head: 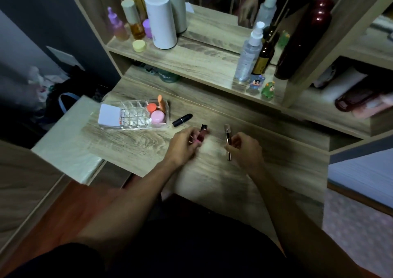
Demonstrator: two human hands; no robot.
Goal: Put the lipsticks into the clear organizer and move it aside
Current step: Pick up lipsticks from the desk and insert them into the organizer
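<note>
The clear organizer (pixel 136 117) stands on the left of the wooden desk, holding an orange tube, an orange-capped jar, a pink jar and a white card. A black lipstick (pixel 182 119) lies on the desk just right of it. My left hand (pixel 184 144) is closed around a dark red lipstick (pixel 202 132) with a black cap. To the right, my right hand (pixel 244 150) pinches a slim lipstick with a clear cap (pixel 228 135), and a thin dark stick (pixel 229 155) pokes out below the fingers.
A raised shelf (pixel 191 63) behind the desk carries a white cylinder (pixel 160 20), bottles, a spray bottle (pixel 249 54), a dark bottle and small figurines (pixel 268 89). A mirror stands behind it. A pale padded stool (pixel 63 139) sits at the desk's left.
</note>
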